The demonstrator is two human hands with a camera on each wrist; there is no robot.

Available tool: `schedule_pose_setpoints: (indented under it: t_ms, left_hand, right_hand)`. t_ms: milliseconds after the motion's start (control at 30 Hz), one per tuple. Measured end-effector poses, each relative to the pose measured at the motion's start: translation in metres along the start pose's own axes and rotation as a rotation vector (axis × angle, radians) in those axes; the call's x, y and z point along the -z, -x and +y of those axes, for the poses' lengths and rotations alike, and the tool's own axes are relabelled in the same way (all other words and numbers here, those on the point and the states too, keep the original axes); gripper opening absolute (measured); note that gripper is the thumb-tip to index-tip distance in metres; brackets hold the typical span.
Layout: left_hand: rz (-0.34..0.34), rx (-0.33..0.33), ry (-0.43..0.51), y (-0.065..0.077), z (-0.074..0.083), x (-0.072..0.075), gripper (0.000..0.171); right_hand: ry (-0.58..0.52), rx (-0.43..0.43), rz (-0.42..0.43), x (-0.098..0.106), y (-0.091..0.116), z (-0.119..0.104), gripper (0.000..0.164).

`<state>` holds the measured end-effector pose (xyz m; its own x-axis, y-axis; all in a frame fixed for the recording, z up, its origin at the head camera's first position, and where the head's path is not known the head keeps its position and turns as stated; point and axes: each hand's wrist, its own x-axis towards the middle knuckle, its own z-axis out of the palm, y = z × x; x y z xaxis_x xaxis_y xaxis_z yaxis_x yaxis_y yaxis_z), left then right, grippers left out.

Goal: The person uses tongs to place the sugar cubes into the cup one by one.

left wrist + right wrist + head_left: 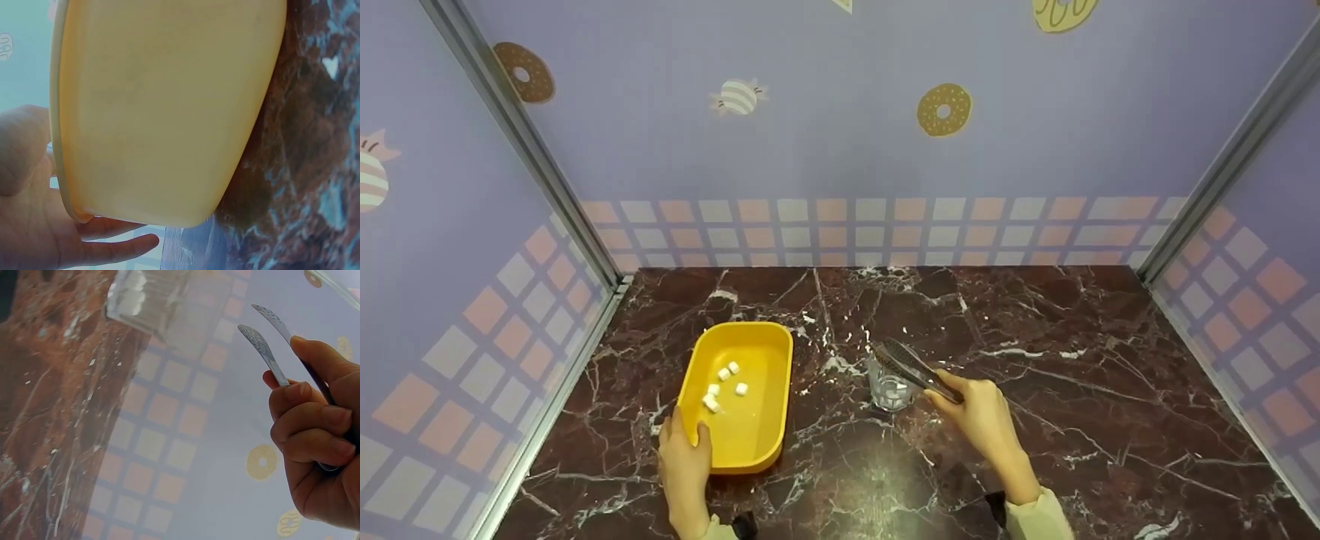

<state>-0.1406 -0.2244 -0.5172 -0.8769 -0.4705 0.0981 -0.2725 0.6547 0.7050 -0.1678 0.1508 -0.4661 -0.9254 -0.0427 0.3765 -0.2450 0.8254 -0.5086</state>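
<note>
Lilac walls (840, 150) with a band of pink and white squares (832, 211) are enclosing a dark, veined tabletop (1110, 435), on which a yellow tray (761, 427) is lying. Small white pieces (741, 389), marshmallow-like, are sitting loosely inside the tray, mostly toward its left side. At the tray's near left corner the left hand (684, 457) is gripping the wall, thumb inside the rim and fingers outside, apparently steadying it. To the right of the tray, well apart from it, a clear glass (885, 397) is standing, white lumps (134, 298) showing at its bottom. Farther to the tray's right, the right hand (984, 416) is holding metal tongs (919, 370) between thumb and curled fingers; their arms are standing spread, nothing showing between the tips, which are hovering at the glass's mouth. The work seems to be pausing between transfers: the tongs are carrying nothing, while pieces are waiting in the tray. The next move would probably be calling for swinging the tongs over the tray and pinching one piece gently, without squashing it.
</note>
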Motion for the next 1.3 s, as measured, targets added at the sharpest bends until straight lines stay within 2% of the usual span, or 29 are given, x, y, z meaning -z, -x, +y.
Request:
schedule_pose_setpoints:
  t_ms: [267, 433, 700, 1100, 1300]
  left_hand:
    - [-0.008, 0.014, -0.005, 0.000, 0.000, 0.000, 0.052]
    - [0.019, -0.006, 0.008, 0.001, 0.000, 0.000, 0.052]
    - [0.023, 0.000, 0.002, 0.001, 0.001, -0.001, 0.051]
    - [0.029, -0.013, 0.009, 0.000, 0.001, -0.001, 0.051]
    - [0.024, -0.008, 0.018, 0.001, 0.000, -0.001, 0.051]
  right_hand:
    - [-0.025, 0.064, 0.028, 0.000, -0.010, -0.020, 0.037]
    - [-0.051, 0.107, 0.023, -0.003, -0.017, -0.035, 0.039]
    - [-0.066, 0.192, 0.032, -0.015, -0.034, -0.067, 0.037]
    - [-0.043, 0.232, -0.106, -0.047, -0.058, -0.106, 0.033]
    - [0.021, 0.248, -0.159, -0.066, -0.067, -0.119, 0.034]
